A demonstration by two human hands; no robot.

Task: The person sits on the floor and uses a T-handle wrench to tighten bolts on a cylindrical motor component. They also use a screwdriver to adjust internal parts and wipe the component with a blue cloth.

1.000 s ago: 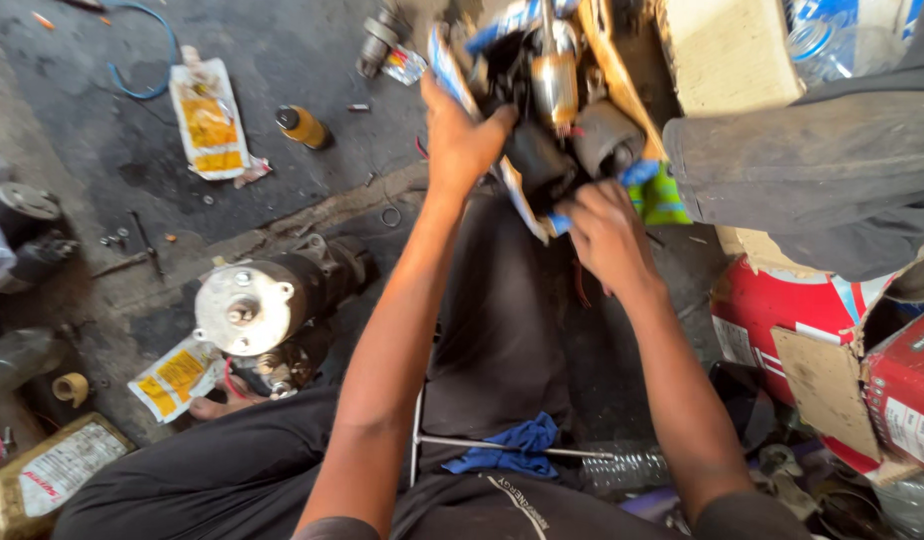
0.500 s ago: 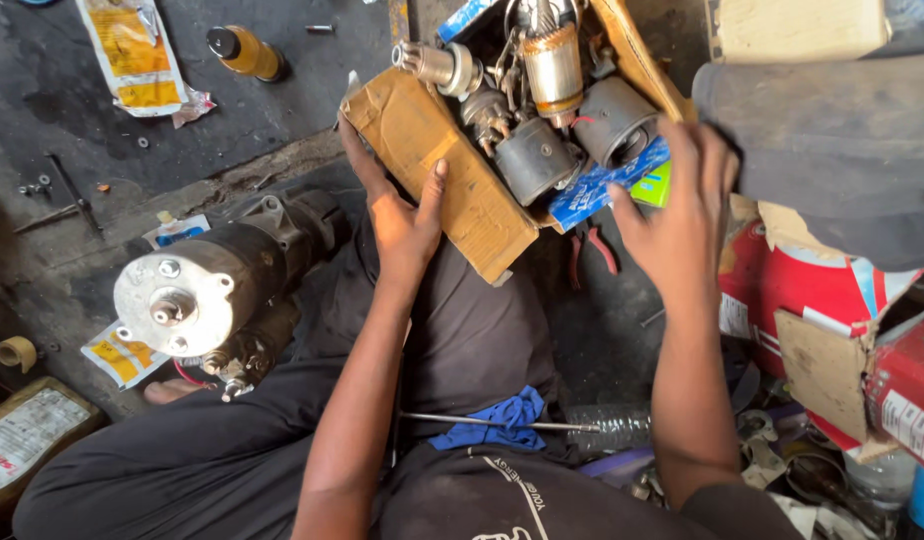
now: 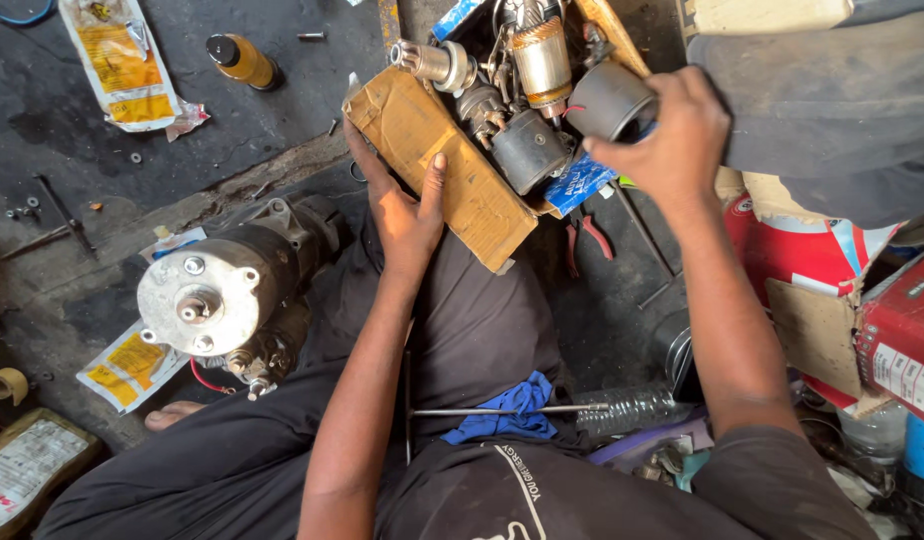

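Since the frame before, the cardboard box (image 3: 452, 165) has come lower and closer to our lap, and our right hand (image 3: 672, 135) has shifted from the box's far edge onto a dark metal cylinder (image 3: 610, 100). Left hand (image 3: 407, 215) lies flat under and against the box's near side, fingers spread wide, thumb up on the cardboard. Right hand's fingers curl around the cylinder, holding it at the box's right edge. Inside the box: a copper-wound armature (image 3: 540, 62), a second dark cylinder (image 3: 527, 150), a small gear (image 3: 432, 62). A starter motor (image 3: 222, 295) rests on the floor (image 3: 232, 140) beside our left knee; red-handled pliers (image 3: 585, 235) lie just below the box.
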